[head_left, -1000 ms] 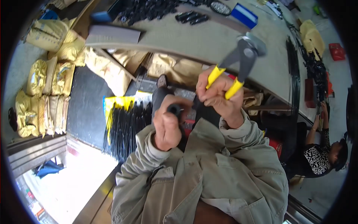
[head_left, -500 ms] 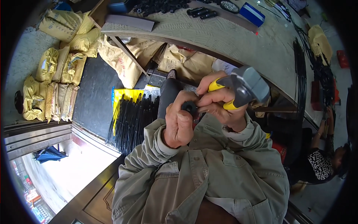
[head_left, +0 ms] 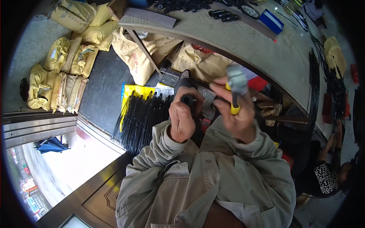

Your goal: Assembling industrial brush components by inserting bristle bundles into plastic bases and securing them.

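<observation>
In front of my chest, my left hand (head_left: 181,119) is closed around a black round part (head_left: 187,100) with its dark end facing up, the thumb lying along its near side. The rest of that part is hidden by the fingers. My right hand (head_left: 241,121), a little to the right and apart from the left, grips a hammer (head_left: 237,79) with a grey metal head and a yellow-and-black handle. Motion blurs the hammer head and the right fingers. Beside my left forearm lies a thick bundle of thin black rods (head_left: 142,116) on yellow sheeting (head_left: 137,90).
A worktable (head_left: 197,32) crosses ahead, bearing small black parts (head_left: 182,5), black cylinders (head_left: 223,15) and a blue box (head_left: 271,21). Yellow sacks (head_left: 59,53) are stacked at the left; pale sacks (head_left: 137,53) sit under the table. Another person (head_left: 326,176) works at far right.
My hands were together at the black part and are now apart. The hammer has shifted left and its head has turned. The whole view has moved slightly.
</observation>
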### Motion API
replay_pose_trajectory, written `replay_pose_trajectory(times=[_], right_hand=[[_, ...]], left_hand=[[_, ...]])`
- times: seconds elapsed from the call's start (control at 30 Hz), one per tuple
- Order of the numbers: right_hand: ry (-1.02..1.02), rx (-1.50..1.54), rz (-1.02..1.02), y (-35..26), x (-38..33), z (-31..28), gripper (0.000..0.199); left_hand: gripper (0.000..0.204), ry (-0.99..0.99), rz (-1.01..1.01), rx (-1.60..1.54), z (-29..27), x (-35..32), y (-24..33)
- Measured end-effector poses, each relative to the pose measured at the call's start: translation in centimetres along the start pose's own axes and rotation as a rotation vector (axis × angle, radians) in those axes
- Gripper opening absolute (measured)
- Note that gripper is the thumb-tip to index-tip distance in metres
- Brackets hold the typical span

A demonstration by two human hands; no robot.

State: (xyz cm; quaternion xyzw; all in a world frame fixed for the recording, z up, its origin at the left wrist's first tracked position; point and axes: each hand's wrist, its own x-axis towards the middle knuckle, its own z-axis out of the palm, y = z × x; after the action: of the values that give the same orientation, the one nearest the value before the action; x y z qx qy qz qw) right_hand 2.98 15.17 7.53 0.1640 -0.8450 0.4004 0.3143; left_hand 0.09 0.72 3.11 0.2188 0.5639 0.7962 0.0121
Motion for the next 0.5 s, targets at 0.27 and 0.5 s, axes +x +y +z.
replay_pose_trajectory(times=[0.27,0.5], right_hand=[[-0.440,-0.580,-0.190,0.9,0.2,-5.3,0.014],[-0.405,-0.771,-0.334,0.7,2.1,-5.3,0.011]], left_hand=[[0.066,0.007,-0.044,0.121,-0.9,0.1,-0.3],[0.070,0.042,-0.128,0.156,-0.2,0.1,0.3]])
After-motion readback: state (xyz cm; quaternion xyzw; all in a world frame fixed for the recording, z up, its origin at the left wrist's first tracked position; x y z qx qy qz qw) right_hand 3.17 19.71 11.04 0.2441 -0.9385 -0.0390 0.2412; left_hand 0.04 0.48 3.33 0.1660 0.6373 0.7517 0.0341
